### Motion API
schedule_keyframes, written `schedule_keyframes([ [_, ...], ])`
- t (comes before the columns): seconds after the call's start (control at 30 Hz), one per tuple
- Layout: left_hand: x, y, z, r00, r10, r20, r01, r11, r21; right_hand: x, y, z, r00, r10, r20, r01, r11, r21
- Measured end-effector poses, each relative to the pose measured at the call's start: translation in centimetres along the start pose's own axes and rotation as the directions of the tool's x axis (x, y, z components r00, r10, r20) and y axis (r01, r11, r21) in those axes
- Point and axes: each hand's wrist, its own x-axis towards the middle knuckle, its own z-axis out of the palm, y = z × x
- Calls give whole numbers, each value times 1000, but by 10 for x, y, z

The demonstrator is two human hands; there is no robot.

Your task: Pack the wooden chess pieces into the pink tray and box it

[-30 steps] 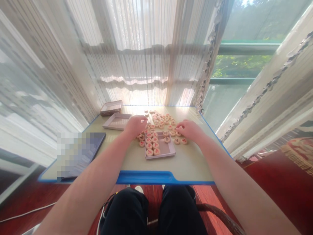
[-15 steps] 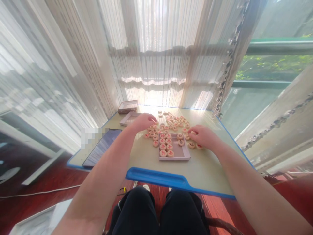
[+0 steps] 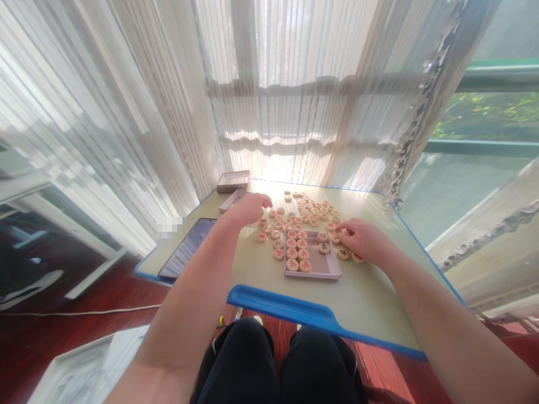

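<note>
Seen from my end: one tabletop point(image 3: 370, 303), pale and smooth, edged in blue, with a blue ledge point(image 3: 282, 307) along its near side. On it, near the middle, one shallow open box point(image 3: 313, 275), pale pinkish; inside, eight round pieces point(image 3: 302, 255) with red characters, in two columns of four against the left wall, and two with dark characters at the far right; the near right part of its floor is bare. Beyond and to both sides of it, many loose pieces point(image 3: 317, 215), red-lettered and dark-lettered, scattered flat, densest on the far side. Two bare hands: my left hand point(image 3: 252, 209) over the far left of the spread, fingers partly bent, contents hidden, so I cannot tell whether it holds anything; my right hand point(image 3: 357, 238) right of the box, fingers bent, fingertips at a loose piece just beside the box wall, grip or mere touch not clear to me. Far left, a second open box point(image 3: 229, 201), partly behind the left hand, and a stack of boxes point(image 3: 233, 179). Left, a dark flat tablet point(image 3: 187, 249). Room: sheer striped curtains point(image 3: 290, 112), strongly backlit; at right, a window point(image 3: 497, 115) with green bars and foliage outside; reddish floor point(image 3: 25, 348), bearing a white cable point(image 3: 84, 313) and a pale container point(image 3: 84, 365) at near left.
</note>
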Motion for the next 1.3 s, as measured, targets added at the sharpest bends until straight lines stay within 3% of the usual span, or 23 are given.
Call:
schedule_keyframes([
  [0.37,-2,21,10,989,33,145,-36,999,19,-2,-1,-3,994,82,70,-84,996,36],
  [0.6,-1,23,11,988,85,132,-87,996,13,0,2,-2,999,32,-4,-32,999,26],
  [0.87,5,22,21,991,74,110,-76,997,16,1,0,1,995,101,-17,-101,995,9],
  [1.03,3,22,20,982,98,160,-84,993,-88,1,1,1,992,120,-35,-120,993,21],
  [1.13,1,23,18,991,76,114,-57,985,-161,2,1,1,992,121,-34,-120,993,12],
  [1.3,2,27,16,995,48,83,-45,998,-37,3,1,2,994,105,-6,-105,994,-4],
])
